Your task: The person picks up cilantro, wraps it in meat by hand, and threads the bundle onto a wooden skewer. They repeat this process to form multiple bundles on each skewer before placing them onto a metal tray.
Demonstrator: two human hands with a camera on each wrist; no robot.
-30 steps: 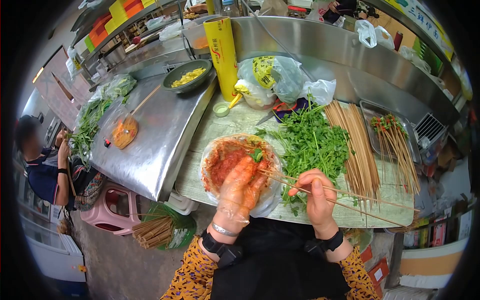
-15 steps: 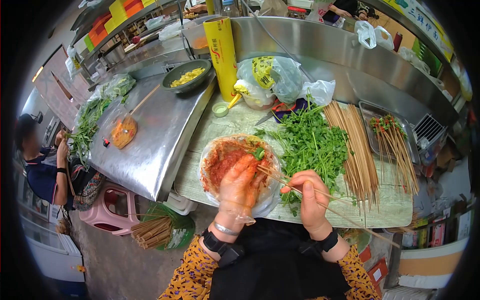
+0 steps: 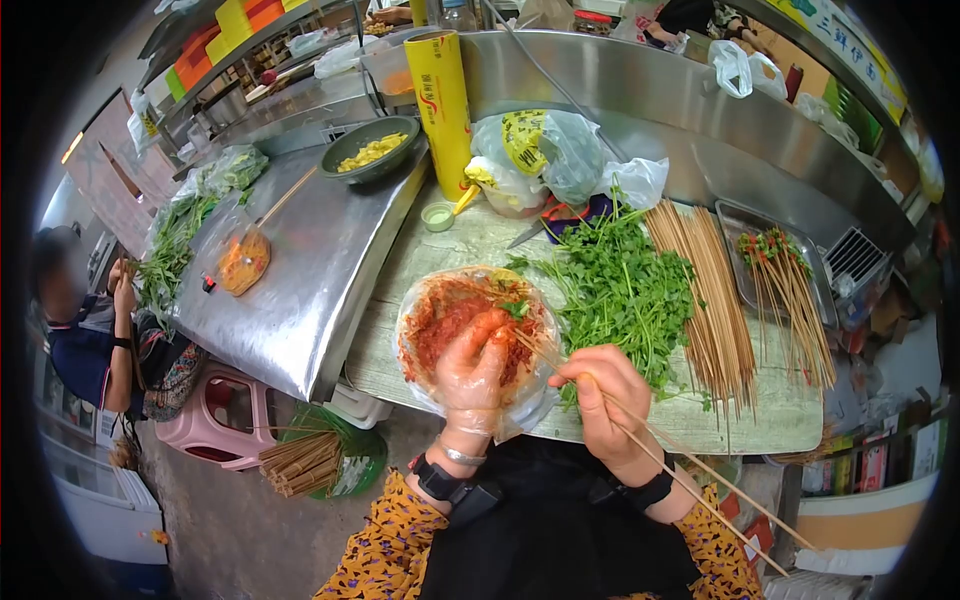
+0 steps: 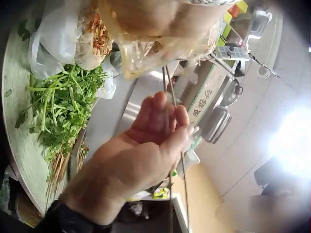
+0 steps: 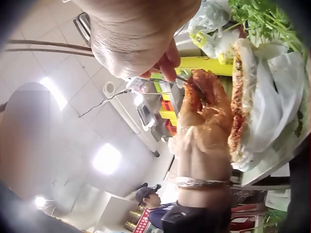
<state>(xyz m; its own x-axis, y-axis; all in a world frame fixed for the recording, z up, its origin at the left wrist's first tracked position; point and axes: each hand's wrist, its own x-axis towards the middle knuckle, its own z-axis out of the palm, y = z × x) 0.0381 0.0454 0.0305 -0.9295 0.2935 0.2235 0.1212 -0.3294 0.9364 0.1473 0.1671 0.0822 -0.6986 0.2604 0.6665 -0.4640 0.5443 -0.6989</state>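
Note:
In a clear plastic glove smeared red, my left hand (image 3: 470, 375) is over a plastic-lined bowl (image 3: 412, 345) of red minced mixture (image 3: 440, 322). Its thumb and fingers pinch red-coated food around the front ends of two thin bamboo skewers (image 5: 48, 44). A green leaf (image 3: 516, 309) pokes out beside those fingertips. Bare and to the right of the bowl, my right hand (image 3: 612, 408) grips the same skewers partway along, their back ends slanting down past the wrist. The glove and fingers hide the skewer tips.
Fresh cilantro (image 3: 630, 300) is heaped right of the bowl, then loose bamboo skewers (image 3: 722, 330) and a metal tray (image 3: 732, 215) with filled skewers. Behind stand a yellow roll (image 3: 442, 110), bags (image 3: 575, 155) and scissors. Another person (image 3: 75, 335) sits at far left.
My right hand has shifted slightly left and turned, so the skewers' back ends have swung down toward my body. The gloved left hand has rotated a little over the bowl.

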